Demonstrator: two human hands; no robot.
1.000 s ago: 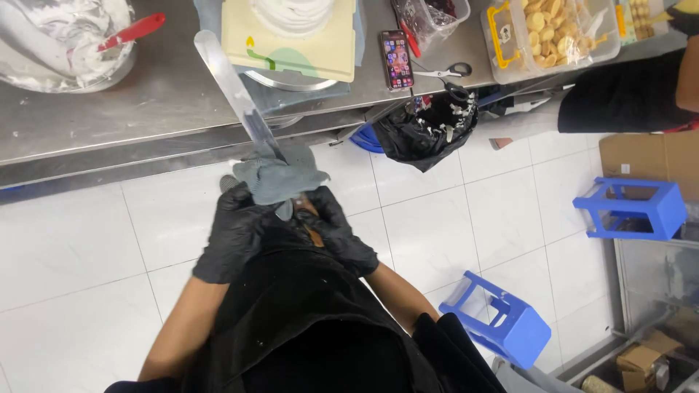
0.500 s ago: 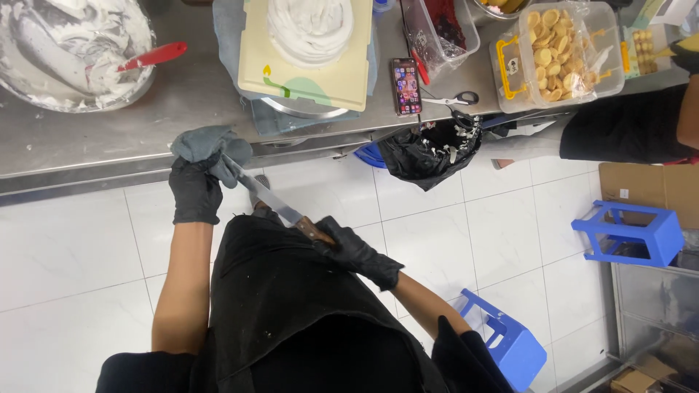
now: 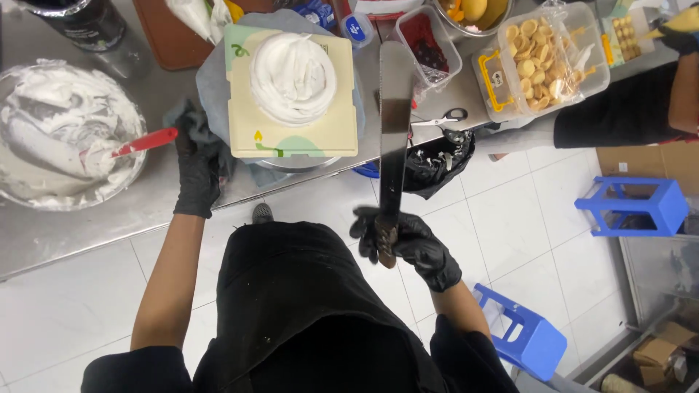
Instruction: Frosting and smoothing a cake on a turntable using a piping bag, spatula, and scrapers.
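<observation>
We see the right hand (image 3: 408, 244) clenched around a long knife (image 3: 393, 124) pointing to 12 o'clock, while the left hand (image 3: 195, 171) grasps a grey cloth (image 3: 191, 116) on the desk (image 3: 145, 211).

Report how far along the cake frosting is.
Done: the cake on its square board already carries a thick, rough white cream coat. In hand: the right hand holds a long palette knife upright, blade bare; the left hand presses a grey cloth on the steel counter. Probably left: smoothing the swirled cream.
</observation>
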